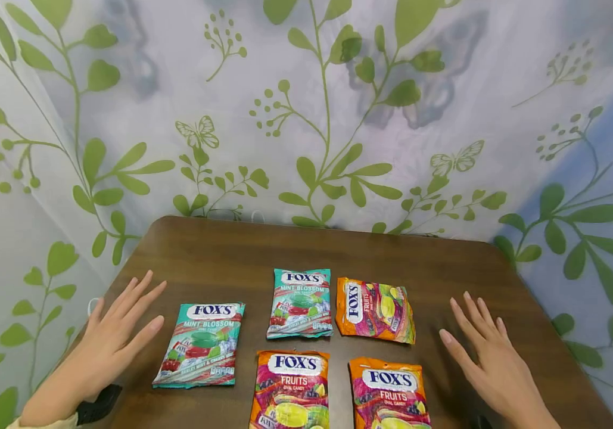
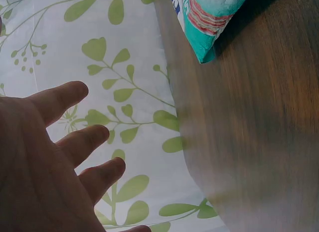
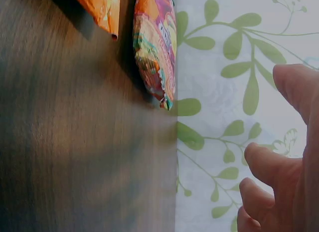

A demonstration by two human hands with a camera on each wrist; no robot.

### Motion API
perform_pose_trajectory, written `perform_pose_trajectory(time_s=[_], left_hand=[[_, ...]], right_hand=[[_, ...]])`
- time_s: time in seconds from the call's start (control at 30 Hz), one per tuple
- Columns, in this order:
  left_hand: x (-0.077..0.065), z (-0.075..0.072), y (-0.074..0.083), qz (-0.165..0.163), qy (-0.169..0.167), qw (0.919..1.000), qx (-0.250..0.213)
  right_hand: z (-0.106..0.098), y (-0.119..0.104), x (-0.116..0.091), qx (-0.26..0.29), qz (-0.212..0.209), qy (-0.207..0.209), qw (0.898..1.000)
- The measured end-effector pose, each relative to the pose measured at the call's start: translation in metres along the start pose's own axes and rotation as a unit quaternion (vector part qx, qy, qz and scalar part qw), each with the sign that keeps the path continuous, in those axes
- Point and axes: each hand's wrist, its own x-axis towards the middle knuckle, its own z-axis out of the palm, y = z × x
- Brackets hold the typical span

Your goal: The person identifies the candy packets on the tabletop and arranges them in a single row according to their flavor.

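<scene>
The relation that counts is between each hand and its nearest bag: the left mint bag (image 1: 199, 345) lies just right of the left hand (image 1: 110, 339), long axis running toward the table's far edge with its top leaning right, and the left hand is plainly the nearer. The right hand (image 1: 491, 360), over the right part of the table (image 1: 204, 250), has the turned fruit bag (image 1: 378, 310) to its left and slightly farther out, long axis roughly side to side, and the right fruit bag (image 1: 390, 396) to its left and nearer the person. Both hands are open wide, fingers spread, holding nothing and apart from every bag. Between them, the other mint bag (image 1: 301, 304) sits toward the far edge, and the middle fruit bag (image 1: 291, 390) below it. The head view shows the backs of the hands and all five bags, though its lower border cuts off the two nearer fruit bags. The left wrist view adds bare finger undersides against the patterned cloth (image 2: 124, 87) past the table edge; the right wrist view shows a fruit bag's puffed side and crimped end, hidden from above.
</scene>
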Motion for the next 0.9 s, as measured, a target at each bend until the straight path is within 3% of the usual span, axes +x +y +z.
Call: perform_pose_trajectory(time_s=[0.2,0.4,0.63,0.9], left_hand=[[0.0,0.0,0.001,-0.013,-0.011,0.9998,-0.012],[-0.004,0.0,0.002,-0.021,-0.024,0.9992,-0.024],[-0.001,0.006,0.003,-0.019,-0.032,0.9991,-0.021],[0.002,0.01,0.007,-0.008,-0.034,0.9985,-0.041]], right_hand=[[-0.004,-0.01,0.0,0.009,-0.002,-0.003,1.0],[-0.007,-0.042,0.003,0.021,0.009,-0.016,1.0],[0.003,-0.087,0.016,0.039,-0.059,0.018,0.997],[0.017,-0.133,0.039,0.092,-0.115,-0.028,0.989]])
